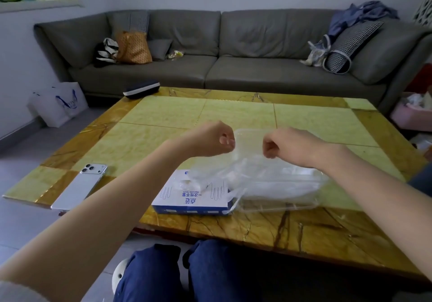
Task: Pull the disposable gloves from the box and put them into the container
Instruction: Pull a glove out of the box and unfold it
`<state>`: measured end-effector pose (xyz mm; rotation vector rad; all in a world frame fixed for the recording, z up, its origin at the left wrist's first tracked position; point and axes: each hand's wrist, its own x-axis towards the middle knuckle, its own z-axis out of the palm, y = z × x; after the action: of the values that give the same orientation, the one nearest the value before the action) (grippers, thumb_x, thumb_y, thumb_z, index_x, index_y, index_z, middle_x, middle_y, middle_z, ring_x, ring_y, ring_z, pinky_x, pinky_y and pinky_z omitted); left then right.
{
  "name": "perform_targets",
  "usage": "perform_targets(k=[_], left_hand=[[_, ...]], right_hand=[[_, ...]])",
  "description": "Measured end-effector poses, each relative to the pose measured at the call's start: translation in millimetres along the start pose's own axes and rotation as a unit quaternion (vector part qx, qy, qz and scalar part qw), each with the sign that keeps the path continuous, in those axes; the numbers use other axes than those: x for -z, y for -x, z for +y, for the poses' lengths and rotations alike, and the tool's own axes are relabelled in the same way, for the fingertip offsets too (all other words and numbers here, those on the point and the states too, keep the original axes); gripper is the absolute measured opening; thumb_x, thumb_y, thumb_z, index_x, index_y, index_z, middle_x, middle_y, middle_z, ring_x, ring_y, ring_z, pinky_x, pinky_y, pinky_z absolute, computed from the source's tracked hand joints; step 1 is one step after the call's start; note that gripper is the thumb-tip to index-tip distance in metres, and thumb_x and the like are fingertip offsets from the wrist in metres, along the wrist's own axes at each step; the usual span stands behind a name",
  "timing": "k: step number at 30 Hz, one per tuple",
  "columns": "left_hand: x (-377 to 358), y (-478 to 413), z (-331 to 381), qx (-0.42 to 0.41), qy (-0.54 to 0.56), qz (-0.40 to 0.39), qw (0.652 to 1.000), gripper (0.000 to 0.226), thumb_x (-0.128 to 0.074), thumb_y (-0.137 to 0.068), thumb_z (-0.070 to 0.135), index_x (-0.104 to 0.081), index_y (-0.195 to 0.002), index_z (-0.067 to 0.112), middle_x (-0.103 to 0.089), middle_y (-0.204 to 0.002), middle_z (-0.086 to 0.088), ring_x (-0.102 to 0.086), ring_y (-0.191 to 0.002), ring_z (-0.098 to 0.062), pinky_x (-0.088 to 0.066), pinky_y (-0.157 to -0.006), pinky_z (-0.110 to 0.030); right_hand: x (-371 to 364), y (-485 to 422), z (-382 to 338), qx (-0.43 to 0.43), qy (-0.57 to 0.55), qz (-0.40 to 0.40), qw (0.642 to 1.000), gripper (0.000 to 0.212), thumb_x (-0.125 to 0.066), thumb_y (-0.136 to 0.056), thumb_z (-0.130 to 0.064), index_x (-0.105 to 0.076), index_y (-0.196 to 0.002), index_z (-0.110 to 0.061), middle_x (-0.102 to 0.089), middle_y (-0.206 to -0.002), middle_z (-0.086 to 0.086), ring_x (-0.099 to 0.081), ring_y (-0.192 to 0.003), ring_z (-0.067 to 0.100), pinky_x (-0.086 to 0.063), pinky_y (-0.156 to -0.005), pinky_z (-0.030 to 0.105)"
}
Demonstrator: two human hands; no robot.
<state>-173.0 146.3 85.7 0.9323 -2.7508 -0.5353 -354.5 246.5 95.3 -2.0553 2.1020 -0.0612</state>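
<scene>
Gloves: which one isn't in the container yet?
The glove pinched between left hand and right hand, hanging above the box; the other gloves lie piled in the clear container.

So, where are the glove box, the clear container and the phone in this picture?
glove box [187, 196]: head view, on its printed top face.
clear container [292, 206]: head view, on its near wall.
phone [79, 185]: head view, on the middle of its silver back.

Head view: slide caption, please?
Left hand and right hand hold a clear glove above the box and container on the table.
</scene>
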Motion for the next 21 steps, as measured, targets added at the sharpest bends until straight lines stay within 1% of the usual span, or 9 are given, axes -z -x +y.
perform_targets(k=[2, 5, 8, 11, 13, 15, 17, 19, 21], left_hand=[[2.9, -3.5, 5.7, -0.005, 0.002, 0.028, 1.0, 0.015, -0.058, -0.09, 0.018, -0.068, -0.095, 0.008, -0.068, -0.095, -0.004, -0.06, -0.087, -0.018, -0.045, -0.074, -0.025], [8.2, -9.1, 15.8, -0.014, 0.011, 0.051, 0.999, 0.013, -0.057, -0.091, 0.015, -0.066, -0.097, 0.008, -0.064, -0.097, 0.0, -0.059, -0.091, -0.017, -0.042, -0.078, -0.024], [12.9, -14.4, 25.1, -0.033, 0.04, 0.052, 0.997, 0.008, -0.063, -0.088, 0.013, -0.066, -0.093, 0.008, -0.068, -0.096, -0.004, -0.064, -0.091, -0.02, -0.051, -0.088, -0.035], [15.3, -19.0, 31.4, -0.052, 0.056, 0.072, 0.994, 0.006, -0.065, -0.086, 0.013, -0.067, -0.091, 0.009, -0.067, -0.085, -0.001, -0.065, -0.084, -0.02, -0.052, -0.088, -0.039], [17.6, -21.5, 33.7, -0.066, 0.043, 0.102, 0.992, 0.006, -0.065, -0.087, 0.013, -0.068, -0.09, 0.009, -0.063, -0.078, 0.004, -0.063, -0.078, -0.019, -0.052, -0.081, -0.038], [20.3, -23.7, 33.3, -0.07, 0.034, 0.13, 0.988, 0.008, -0.064, -0.087, 0.013, -0.069, -0.09, 0.007, -0.062, -0.077, 0.003, -0.062, -0.075, -0.02, -0.051, -0.075, -0.036], [22.7, -26.4, 30.9, -0.06, 0.032, 0.148, 0.987, 0.01, -0.063, -0.088, 0.013, -0.069, -0.092, 0.006, -0.062, -0.079, 0.001, -0.062, -0.075, -0.019, -0.051, -0.073, -0.032], [23.8, -29.6, 28.4, -0.051, 0.032, 0.158, 0.986, 0.011, -0.063, -0.089, 0.014, -0.069, -0.093, 0.006, -0.061, -0.079, 0.002, -0.059, -0.073, -0.015, -0.046, -0.067, -0.022], [23.1, -32.9, 28.6, -0.044, 0.02, 0.158, 0.986, 0.012, -0.062, -0.089, 0.015, -0.069, -0.095, 0.007, -0.062, -0.082, 0.002, -0.055, -0.073, -0.011, -0.04, -0.064, -0.014]], right_hand=[[-3.5, -1.3, 3.9, -0.008, -0.033, -0.002, 0.999, 0.009, -0.057, -0.093, -0.024, -0.061, -0.1, -0.018, -0.063, -0.108, -0.002, -0.058, -0.097, 0.017, -0.047, -0.085, 0.03], [-7.8, -6.5, 3.7, -0.005, -0.104, 0.022, 0.994, 0.029, -0.057, -0.09, -0.042, -0.059, -0.099, -0.015, -0.059, -0.109, -0.002, -0.056, -0.1, 0.018, -0.045, -0.087, 0.031], [-14.5, -14.2, 2.7, -0.017, -0.128, 0.05, 0.99, 0.037, -0.054, -0.089, -0.049, -0.059, -0.098, -0.013, -0.06, -0.095, -0.003, -0.057, -0.087, 0.015, -0.045, -0.08, 0.032], [-20.8, -21.0, 6.2, -0.01, -0.148, 0.1, 0.984, 0.034, -0.053, -0.093, -0.04, -0.061, -0.073, -0.013, -0.063, -0.075, -0.007, -0.059, -0.07, 0.01, -0.044, -0.068, 0.027], [-25.3, -23.4, 13.1, -0.004, -0.139, 0.118, 0.983, 0.038, -0.058, -0.092, -0.025, -0.048, -0.056, -0.018, -0.057, -0.066, -0.01, -0.054, -0.062, 0.004, -0.037, -0.058, 0.021], [-29.9, -24.7, 22.3, -0.019, -0.105, 0.118, 0.987, 0.038, -0.061, -0.086, -0.009, -0.042, -0.055, -0.019, -0.052, -0.066, -0.012, -0.054, -0.066, 0.011, -0.035, -0.057, 0.022], [-31.6, -23.6, 32.7, -0.052, -0.08, 0.104, 0.99, 0.014, -0.058, -0.082, 0.001, -0.058, -0.081, -0.013, -0.057, -0.085, -0.005, -0.057, -0.087, 0.022, -0.044, -0.067, 0.029], [-30.0, -20.4, 41.4, -0.073, -0.088, 0.063, 0.991, 0.045, -0.067, -0.079, -0.002, -0.05, -0.12, -0.01, -0.052, -0.117, 0.004, -0.05, -0.111, 0.026, -0.046, -0.085, 0.037], [-25.7, -16.0, 43.6, -0.062, -0.12, 0.044, 0.99, 0.08, -0.077, -0.074, -0.015, -0.031, -0.14, -0.013, -0.038, -0.139, 0.005, -0.039, -0.126, 0.024, -0.038, -0.1, 0.035]])
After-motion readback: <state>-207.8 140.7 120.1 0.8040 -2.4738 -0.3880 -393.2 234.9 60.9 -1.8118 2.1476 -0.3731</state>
